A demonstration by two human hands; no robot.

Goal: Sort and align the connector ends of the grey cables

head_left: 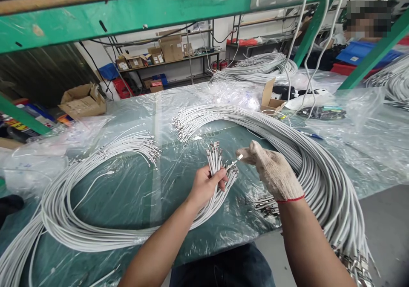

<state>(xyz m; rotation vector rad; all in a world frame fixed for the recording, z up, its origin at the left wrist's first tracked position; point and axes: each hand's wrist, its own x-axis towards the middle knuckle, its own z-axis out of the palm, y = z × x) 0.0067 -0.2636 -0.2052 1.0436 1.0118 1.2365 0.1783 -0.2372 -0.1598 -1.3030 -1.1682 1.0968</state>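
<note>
Cable bundle [216, 163], white, clasped in bare left hand [209, 182], metal-tipped ends rising above its grip, single connector [240, 157] angled toward gloved right hand [275, 169], that hand half curled at the tip, pinched or not cannot be told, larger cable coil [315, 163] beyond it.

Cardboard boxes [171, 48] on a rear shelf [200, 57], blue bin [359, 53] far right

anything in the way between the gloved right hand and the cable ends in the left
Nothing visible stands between the right hand, in a cream knit glove, and the bunched white, metal-tipped cable ends in the bare left hand. One end juts toward the glove; contact is unclear.
</note>
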